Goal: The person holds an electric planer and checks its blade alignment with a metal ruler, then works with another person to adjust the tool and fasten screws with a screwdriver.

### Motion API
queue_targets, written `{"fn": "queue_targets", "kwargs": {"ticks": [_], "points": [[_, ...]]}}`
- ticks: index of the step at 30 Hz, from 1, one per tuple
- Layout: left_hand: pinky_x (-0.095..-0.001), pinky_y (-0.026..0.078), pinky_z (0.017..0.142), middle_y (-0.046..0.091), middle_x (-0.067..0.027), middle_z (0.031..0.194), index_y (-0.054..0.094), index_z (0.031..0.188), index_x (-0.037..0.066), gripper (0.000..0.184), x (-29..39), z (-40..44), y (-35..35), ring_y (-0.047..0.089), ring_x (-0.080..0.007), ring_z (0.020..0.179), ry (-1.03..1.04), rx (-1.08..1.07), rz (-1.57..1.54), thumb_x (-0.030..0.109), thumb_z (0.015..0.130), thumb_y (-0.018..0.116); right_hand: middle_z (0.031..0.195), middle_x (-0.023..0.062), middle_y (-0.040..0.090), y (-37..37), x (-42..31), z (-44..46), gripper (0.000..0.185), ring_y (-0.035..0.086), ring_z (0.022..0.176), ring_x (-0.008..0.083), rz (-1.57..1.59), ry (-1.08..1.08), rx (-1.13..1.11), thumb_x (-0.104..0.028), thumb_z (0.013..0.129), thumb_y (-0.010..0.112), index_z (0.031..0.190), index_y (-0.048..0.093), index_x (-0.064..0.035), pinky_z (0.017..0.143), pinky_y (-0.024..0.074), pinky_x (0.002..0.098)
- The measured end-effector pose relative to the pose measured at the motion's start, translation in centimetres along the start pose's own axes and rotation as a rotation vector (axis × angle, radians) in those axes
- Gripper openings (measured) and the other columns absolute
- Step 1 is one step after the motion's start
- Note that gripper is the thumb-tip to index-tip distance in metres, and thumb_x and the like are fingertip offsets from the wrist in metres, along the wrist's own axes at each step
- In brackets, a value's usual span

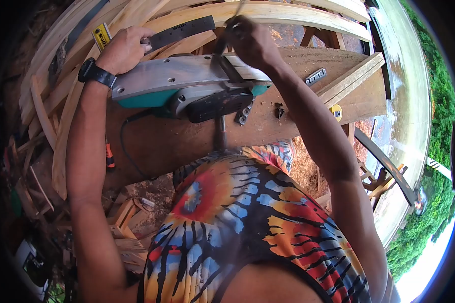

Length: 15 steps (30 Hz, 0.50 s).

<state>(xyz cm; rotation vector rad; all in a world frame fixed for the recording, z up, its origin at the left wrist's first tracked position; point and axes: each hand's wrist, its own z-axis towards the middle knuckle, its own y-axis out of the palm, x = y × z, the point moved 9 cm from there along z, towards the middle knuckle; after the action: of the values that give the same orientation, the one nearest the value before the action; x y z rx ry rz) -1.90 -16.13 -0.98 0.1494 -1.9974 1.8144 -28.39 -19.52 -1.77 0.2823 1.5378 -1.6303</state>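
One planer (159, 76), one square (187, 31); left hand (124, 49) holding square, right hand (252, 43) curled, contents too blurred to tell.

A brown wooden desk (184, 137) carries a teal-and-silver electric planer (162, 77), a pale squared timber (353, 80) and a slotted silver metal strip (316, 76).

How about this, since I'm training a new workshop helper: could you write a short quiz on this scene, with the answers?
1. Multiple choice: which colour shows on the housing of the power planer? A) red B) teal C) pink
2. True or false: in the picture, the orange handle lies to the left of the power cord.
3. Fill in the blank: the black watch is worn on the ____ arm.

Key: 1. B; 2. true; 3. left.
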Motion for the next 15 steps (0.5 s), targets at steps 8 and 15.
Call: {"fn": "queue_targets", "kwargs": {"ticks": [8,15], "points": [[-0.0477,0.054,0.091,0.071,-0.0273,0.105,0.072,0.111,-0.001,0.028,5.3,1.5,-0.1,0.068,-0.0432,0.101,0.151,-0.126,0.134,0.008,0.085,0.066,0.085,0.0107,0.074,-7.1,1.4,-3.7,0.025,0.071,0.078,0.0173,0.596,0.098,0.122,-0.015,0.094,0.061,0.111,0.067,0.0021,0.076,0.0556,0.0310],[-0.0470,0.053,0.090,0.071,-0.0245,0.103,0.070,0.111,-0.001,0.024,8.1,2.4,1.2,0.069,-0.0410,0.100,0.144,-0.175,0.269,0.007,0.089,0.068,0.076,0.0042,0.072,-4.1,-1.3,-12.4,0.021,0.066,0.071,0.0082,0.404,0.131,-0.135,-0.012,0.089,0.076,0.107,0.078,-0.0025,0.065,0.0534,0.0274]]}}
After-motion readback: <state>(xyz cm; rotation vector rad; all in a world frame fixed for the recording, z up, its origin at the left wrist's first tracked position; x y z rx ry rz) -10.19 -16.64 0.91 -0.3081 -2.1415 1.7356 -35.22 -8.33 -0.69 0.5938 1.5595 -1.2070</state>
